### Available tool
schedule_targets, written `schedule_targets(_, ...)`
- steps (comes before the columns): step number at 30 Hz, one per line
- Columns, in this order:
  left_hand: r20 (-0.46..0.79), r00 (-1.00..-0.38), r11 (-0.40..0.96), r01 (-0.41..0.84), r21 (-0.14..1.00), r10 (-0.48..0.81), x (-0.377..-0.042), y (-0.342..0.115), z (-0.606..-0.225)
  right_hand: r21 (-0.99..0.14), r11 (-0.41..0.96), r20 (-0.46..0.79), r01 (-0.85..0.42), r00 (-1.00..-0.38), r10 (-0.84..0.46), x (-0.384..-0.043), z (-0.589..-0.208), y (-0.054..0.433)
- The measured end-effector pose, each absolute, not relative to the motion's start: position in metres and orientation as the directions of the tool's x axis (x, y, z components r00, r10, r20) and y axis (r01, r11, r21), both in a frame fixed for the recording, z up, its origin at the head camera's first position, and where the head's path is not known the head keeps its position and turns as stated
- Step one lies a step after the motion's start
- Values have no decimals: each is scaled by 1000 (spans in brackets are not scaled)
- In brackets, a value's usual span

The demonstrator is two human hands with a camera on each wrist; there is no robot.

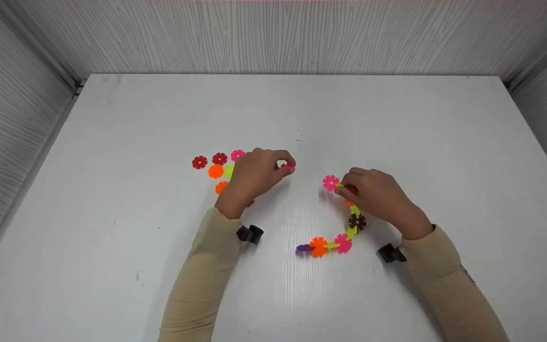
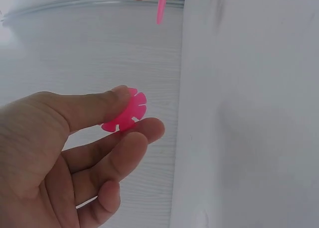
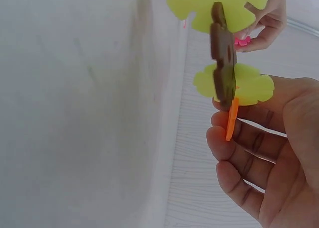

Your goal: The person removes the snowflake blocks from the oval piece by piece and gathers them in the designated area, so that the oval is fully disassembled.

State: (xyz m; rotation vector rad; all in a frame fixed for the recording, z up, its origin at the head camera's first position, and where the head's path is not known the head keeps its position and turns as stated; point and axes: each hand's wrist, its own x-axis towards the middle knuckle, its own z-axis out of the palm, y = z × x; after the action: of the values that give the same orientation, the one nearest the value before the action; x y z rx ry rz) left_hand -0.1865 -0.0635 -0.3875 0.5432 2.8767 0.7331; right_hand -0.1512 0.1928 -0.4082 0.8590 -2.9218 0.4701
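Note:
My left hand (image 1: 257,175) pinches a pink notched disc (image 2: 133,111) between thumb and fingertips, raised over the table. To its right, my right hand (image 1: 379,194) grips a chain of interlocked notched discs (image 1: 343,243) near its upper end. Past those fingertips sticks out a pink end disc (image 1: 330,183), slotted into a yellow one. From the hand the chain curves down through orange, yellow and brown (image 1: 357,222) discs to a purple disc (image 1: 305,248) at the other end. In the right wrist view, an orange disc (image 3: 232,119) lies against the fingers; the grip itself is partly hidden.
Loose discs lie left of and partly behind my left hand: red (image 1: 200,162), orange (image 1: 215,171), yellow-green (image 1: 228,171) and pink (image 1: 238,155). The white table (image 1: 112,266) is bordered by wood-grain panels (image 1: 273,38) at the back and sides.

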Motion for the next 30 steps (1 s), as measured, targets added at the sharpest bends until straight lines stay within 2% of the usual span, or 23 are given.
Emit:
schedule_targets(9,-79,-944,803,225,552,319,-195,-86,-384,-284,805,117,-521,-852,-510,-152,-409,194)
schedule_targets(16,-22,-972,766,169,621,233,-202,-113,-384,-280,812,104,-512,-857,-505,-152,-408,194)
schedule_targets(20,-31,-983,733,114,671,182,-204,-127,-383,-278,821,86,-499,-864,-496,-152,-408,193)
schedule_targets(30,-65,-985,653,58,755,163,-204,-150,-380,-284,814,79,-507,-858,-507,-152,-409,194)
